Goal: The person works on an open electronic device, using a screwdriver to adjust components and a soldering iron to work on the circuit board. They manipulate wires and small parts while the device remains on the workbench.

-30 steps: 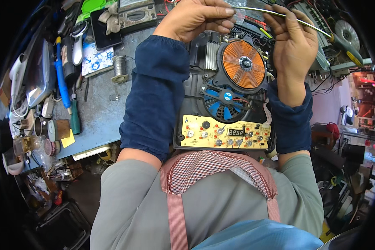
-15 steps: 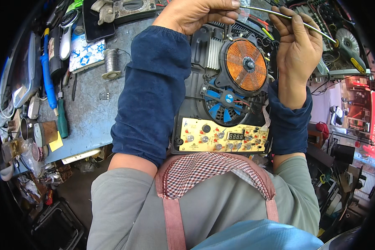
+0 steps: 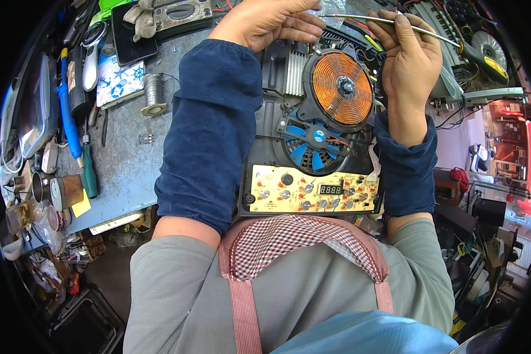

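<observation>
In my right hand (image 3: 412, 68) is a long screwdriver (image 3: 436, 36), gripped by its thin metal shaft. Its black and yellow handle points right, and its tip points left toward my left hand (image 3: 271, 25). That hand has its fingers stretched out, thumb apart from them, with the tip close to the gap between; whether they touch cannot be told. Below both hands lies an opened induction cooker (image 3: 270, 127). It shows a round copper coil (image 3: 327, 94), a blue fan (image 3: 304, 154), a silver heat sink (image 3: 295, 74) and a yellowish control board (image 3: 271, 177) with a small display.
Left on the blue-grey bench (image 3: 127, 177) stand a solder spool (image 3: 153, 94) and a patterned box (image 3: 119, 79). A green-handled screwdriver (image 3: 88, 171) and a blue soldering iron (image 3: 69, 121) lie further left. A multimeter (image 3: 183, 15) sits at the back; electronic parts crowd the right.
My left thumb and fingers have parted from their pinch at the screwdriver's tip. The screwdriver and my right hand have shifted slightly left in the view, along with the whole scene.
</observation>
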{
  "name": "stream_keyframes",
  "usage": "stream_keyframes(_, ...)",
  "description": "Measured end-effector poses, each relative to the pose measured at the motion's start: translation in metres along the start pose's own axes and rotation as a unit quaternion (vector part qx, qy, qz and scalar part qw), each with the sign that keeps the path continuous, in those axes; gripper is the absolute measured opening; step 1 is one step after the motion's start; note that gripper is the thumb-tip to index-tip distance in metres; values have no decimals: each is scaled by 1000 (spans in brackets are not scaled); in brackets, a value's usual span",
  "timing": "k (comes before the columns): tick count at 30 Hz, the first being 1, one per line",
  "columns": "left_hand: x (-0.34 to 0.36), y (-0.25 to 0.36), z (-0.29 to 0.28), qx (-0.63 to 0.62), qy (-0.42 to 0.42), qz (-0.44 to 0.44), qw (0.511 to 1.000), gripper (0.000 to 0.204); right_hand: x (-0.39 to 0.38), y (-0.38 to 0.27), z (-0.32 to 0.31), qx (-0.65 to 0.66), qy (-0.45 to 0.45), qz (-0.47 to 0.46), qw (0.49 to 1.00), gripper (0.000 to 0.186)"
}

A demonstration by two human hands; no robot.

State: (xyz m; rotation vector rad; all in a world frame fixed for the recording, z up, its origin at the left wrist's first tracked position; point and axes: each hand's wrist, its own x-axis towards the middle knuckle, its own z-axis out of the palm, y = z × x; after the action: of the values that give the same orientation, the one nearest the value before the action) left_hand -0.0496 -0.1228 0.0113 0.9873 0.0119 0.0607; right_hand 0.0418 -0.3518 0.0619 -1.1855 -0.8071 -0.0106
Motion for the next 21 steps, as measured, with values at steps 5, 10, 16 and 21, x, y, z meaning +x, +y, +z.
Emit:
stream_keyframes(5, 7, -7, -6, 129, 91, 43, 987, 30, -3, -3, -11, -5, 14, 16, 1000, 14)
stream_keyframes(10, 14, -8, -6, 565, 56, 159, 808, 47, -6, -6, -16, -37, 22, 24, 999, 15)
stream_keyframes(16, 30, -13, -2, 657, 1, 130, 743, 34, -4, -2, -16, -57, -3, 42, 997, 13)
stream_keyframes(21, 24, -12, 6, 658, 38, 126, 742, 24, -8, 5, -17, -89, 4, 54, 995, 13)
